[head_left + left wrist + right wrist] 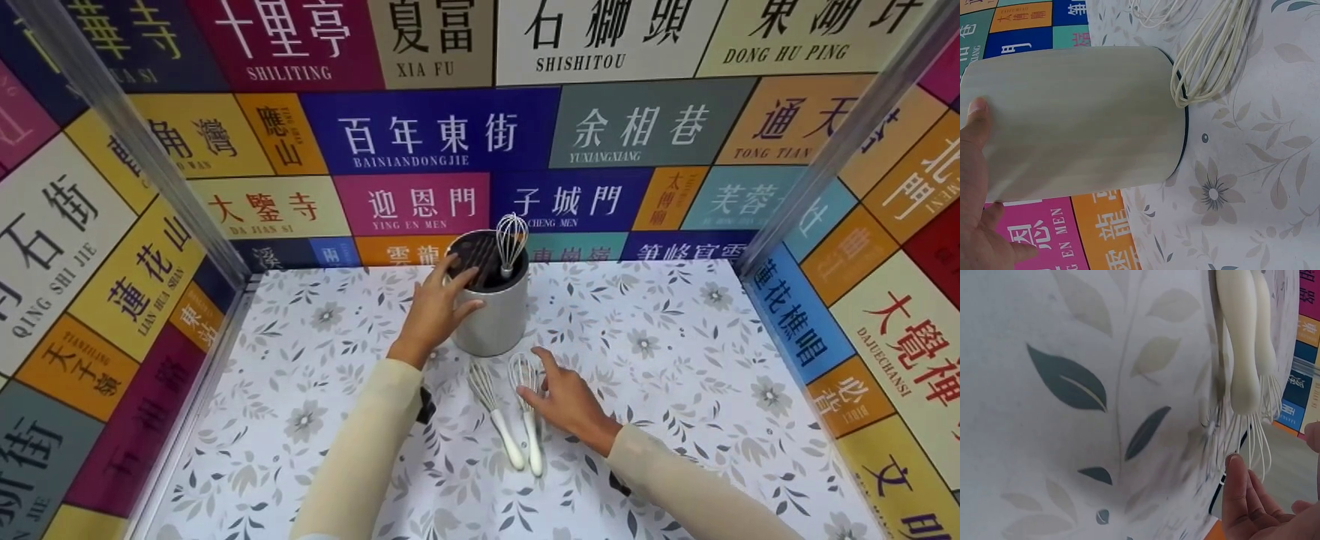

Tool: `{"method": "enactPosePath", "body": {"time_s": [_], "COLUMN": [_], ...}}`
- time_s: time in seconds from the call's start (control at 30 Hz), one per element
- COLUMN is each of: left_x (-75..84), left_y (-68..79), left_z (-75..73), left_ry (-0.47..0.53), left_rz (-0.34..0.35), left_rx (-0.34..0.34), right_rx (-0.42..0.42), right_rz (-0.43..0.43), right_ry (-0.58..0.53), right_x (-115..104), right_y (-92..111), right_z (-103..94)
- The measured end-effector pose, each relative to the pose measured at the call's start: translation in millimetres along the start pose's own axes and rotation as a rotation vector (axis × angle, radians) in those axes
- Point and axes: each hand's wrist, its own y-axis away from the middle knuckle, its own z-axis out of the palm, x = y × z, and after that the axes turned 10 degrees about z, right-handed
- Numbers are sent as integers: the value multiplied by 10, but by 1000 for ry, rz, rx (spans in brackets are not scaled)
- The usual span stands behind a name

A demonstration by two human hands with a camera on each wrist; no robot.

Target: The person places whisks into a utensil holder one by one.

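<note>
Head view: the right hand [574, 401] has its grip wide, thumb over the right whisk [534, 450] near its wires and index finger beyond the wire loops; whether it touches is unclear. The left whisk [510, 442] lies just beside it on the counter [675, 315], both with smooth, rounded white handles toward the person. The left hand [439, 304] has its grip spread wide at the holder [491, 326], thumb on the outer wall, fingers at the rim. The holder is a matte grey cylinder, dark inside; a third whisk [511, 240] stands in it, wire balloon up. Both forearms reach forward, converging.
</note>
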Motion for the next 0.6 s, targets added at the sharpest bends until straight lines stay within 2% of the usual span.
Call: {"method": "enactPosePath", "body": {"time_s": [0.33,0.6], "left_x": [8,0], "left_y": [-14,-5], "left_z": [-2,10], "left_ry": [-23,-9], "left_rz": [22,9], "left_rx": [17,18], "right_rx": [24,-11], "right_rz": [1,38], "right_ry": [17,-38], "right_x": [57,73], "right_y": [109,146], "right_z": [152,244]}}
